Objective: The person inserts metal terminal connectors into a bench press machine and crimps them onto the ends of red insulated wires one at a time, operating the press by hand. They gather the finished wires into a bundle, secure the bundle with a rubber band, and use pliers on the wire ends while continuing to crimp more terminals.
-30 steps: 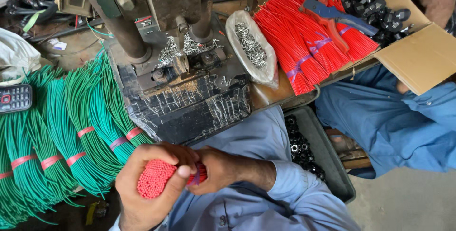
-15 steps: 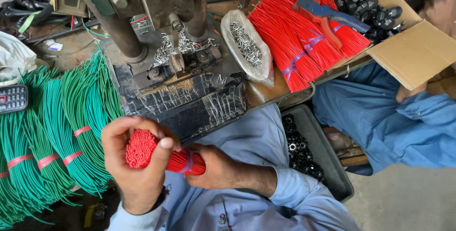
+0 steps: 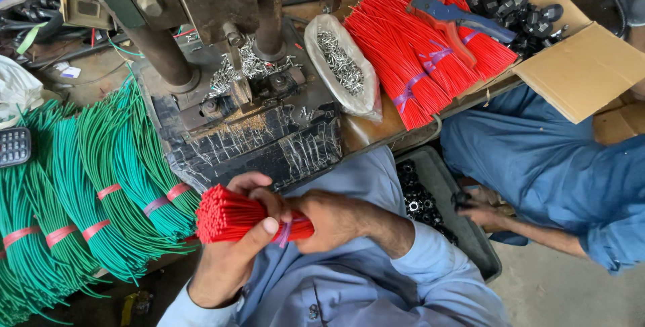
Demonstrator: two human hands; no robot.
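Hands low centre: left hand [image 3: 232, 260] and right hand [image 3: 329, 219] both wrapped tight around red wire bundle [image 3: 232, 215]; green wire bundles [image 3: 87, 199] lie left.

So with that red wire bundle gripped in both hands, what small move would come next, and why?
Probably slide the purple band off: the right hand grips the bundle of thin red wires there, the left hand steadies it, and the black metal press sits just ahead.
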